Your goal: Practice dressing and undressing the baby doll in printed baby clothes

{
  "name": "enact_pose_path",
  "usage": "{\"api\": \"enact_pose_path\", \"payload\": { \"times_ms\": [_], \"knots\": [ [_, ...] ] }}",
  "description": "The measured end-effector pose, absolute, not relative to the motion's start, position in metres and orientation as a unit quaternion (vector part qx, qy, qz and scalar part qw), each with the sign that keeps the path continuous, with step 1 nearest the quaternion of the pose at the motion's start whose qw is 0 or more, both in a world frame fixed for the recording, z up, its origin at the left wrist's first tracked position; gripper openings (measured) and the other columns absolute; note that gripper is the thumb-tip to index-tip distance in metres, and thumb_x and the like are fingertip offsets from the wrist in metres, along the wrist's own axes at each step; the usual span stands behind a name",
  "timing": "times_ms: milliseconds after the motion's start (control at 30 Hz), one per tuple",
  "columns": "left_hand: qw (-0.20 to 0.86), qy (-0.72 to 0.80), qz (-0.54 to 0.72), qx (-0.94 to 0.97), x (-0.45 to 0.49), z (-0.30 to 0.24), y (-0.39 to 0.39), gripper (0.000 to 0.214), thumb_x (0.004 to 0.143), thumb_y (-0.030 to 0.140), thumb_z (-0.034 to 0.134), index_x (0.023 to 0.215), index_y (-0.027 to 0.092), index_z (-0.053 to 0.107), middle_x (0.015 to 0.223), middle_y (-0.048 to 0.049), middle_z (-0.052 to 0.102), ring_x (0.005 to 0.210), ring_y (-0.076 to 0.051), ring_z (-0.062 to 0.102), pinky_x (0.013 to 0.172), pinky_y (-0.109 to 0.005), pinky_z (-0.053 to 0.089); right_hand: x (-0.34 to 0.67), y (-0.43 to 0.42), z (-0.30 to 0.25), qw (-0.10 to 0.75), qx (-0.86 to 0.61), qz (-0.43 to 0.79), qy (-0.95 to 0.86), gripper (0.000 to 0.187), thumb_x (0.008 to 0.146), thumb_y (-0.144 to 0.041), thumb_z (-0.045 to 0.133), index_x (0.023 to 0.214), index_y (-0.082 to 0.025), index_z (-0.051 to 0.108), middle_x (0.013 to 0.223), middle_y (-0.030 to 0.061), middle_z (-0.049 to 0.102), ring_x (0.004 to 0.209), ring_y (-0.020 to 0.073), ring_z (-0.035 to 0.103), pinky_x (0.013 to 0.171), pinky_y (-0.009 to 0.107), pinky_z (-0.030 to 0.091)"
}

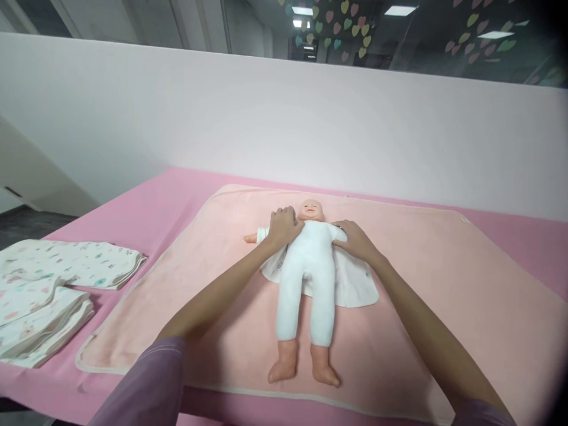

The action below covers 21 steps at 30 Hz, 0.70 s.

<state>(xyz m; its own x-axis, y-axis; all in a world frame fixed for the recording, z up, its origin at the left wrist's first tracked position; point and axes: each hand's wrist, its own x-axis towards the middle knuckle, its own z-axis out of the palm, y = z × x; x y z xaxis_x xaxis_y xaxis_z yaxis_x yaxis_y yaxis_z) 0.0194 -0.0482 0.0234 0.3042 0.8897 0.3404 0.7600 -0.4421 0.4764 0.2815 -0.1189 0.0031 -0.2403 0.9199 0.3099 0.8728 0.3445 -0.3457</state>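
Note:
A baby doll (309,254) with a white cloth body lies on its back, its head away from me and its bare feet toward me. Spread beneath its torso is a white baby shirt (357,284), and a sleeve with a trimmed cuff (262,235) covers the doll's arm on the left. My left hand (284,225) is closed at that shoulder, fingers curled on the shirt; the cloth inside the grip is mostly hidden. On the other side, my right hand (355,239) wraps round the doll's upper arm, thumb below and fingers above. That forearm is hidden behind the hand.
A peach blanket (213,307) lies under the doll on a pink padded table (155,195). Folded printed baby clothes (71,266) sit at the left edge. A white partition wall (284,124) with glass above rises behind the table.

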Motion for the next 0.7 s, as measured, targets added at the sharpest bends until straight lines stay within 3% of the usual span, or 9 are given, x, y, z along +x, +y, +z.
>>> {"api": "enact_pose_path", "payload": {
  "times_ms": [67, 167, 333, 433, 533, 700],
  "knots": [
    [0.048, 0.447, 0.316, 0.836, 0.037, 0.029, -0.061, 0.011, 0.090, 0.028, 0.057, 0.096, 0.020, 0.052, 0.107, -0.0147, 0.065, 0.107, -0.035, 0.055, 0.096, -0.050, 0.040, 0.277, -0.139, -0.007, 0.262, -0.610, -0.016, -0.748, 0.040, 0.095, -0.039, 0.062, 0.132, -0.022, 0.059, 0.131, 0.0136, 0.063, 0.121, 0.0337, 0.054, 0.103, 0.047, 0.043],
    [0.045, 0.301, 0.310, 0.901, 0.085, 0.033, -0.073, 0.017, 0.096, 0.032, 0.054, 0.107, 0.019, 0.055, 0.117, -0.0154, 0.064, 0.114, -0.033, 0.053, 0.103, -0.048, 0.040, 0.264, -0.169, -0.029, 0.304, -0.665, -0.112, -0.673, 0.029, 0.101, -0.041, 0.054, 0.119, -0.019, 0.059, 0.119, 0.0163, 0.063, 0.112, 0.0348, 0.055, 0.097, 0.048, 0.044],
    [0.152, 0.205, 0.109, 0.961, 0.162, 0.024, -0.069, 0.030, 0.106, 0.036, 0.039, 0.120, 0.018, 0.059, 0.118, -0.0142, 0.070, 0.109, -0.027, 0.062, 0.097, -0.040, 0.042, 0.253, -0.205, -0.054, 0.284, -0.665, -0.077, -0.687, 0.025, 0.105, -0.042, 0.044, 0.090, -0.025, 0.053, 0.085, 0.0097, 0.061, 0.087, 0.0299, 0.058, 0.081, 0.043, 0.047],
    [0.183, 0.202, 0.016, 0.962, 0.169, 0.018, -0.064, 0.041, 0.104, 0.051, 0.043, 0.112, 0.019, 0.066, 0.106, -0.0120, 0.076, 0.100, -0.027, 0.068, 0.099, -0.041, 0.039, 0.256, -0.214, -0.059, 0.266, -0.663, -0.005, -0.700, 0.023, 0.103, -0.041, 0.045, 0.088, -0.025, 0.051, 0.085, 0.0073, 0.063, 0.084, 0.0270, 0.063, 0.072, 0.038, 0.047],
    [0.155, 0.204, 0.094, 0.962, 0.154, 0.017, -0.065, 0.046, 0.096, 0.062, 0.051, 0.096, 0.020, 0.069, 0.095, -0.0109, 0.076, 0.096, -0.029, 0.069, 0.096, -0.041, 0.038, 0.260, -0.210, -0.058, 0.216, -0.706, 0.028, -0.674, 0.029, 0.100, -0.053, 0.052, 0.094, -0.025, 0.054, 0.089, 0.0074, 0.068, 0.083, 0.0272, 0.067, 0.065, 0.036, 0.047],
    [0.160, 0.269, 0.220, 0.924, 0.125, 0.025, -0.070, 0.047, 0.086, 0.065, 0.063, 0.072, 0.020, 0.060, 0.064, -0.0046, 0.063, 0.069, -0.022, 0.060, 0.069, -0.034, 0.035, 0.261, -0.184, -0.047, 0.134, -0.741, 0.015, -0.658, 0.045, 0.101, -0.060, 0.047, 0.114, -0.019, 0.062, 0.098, 0.0172, 0.073, 0.093, 0.0343, 0.071, 0.065, 0.038, 0.046]
  ]
}}
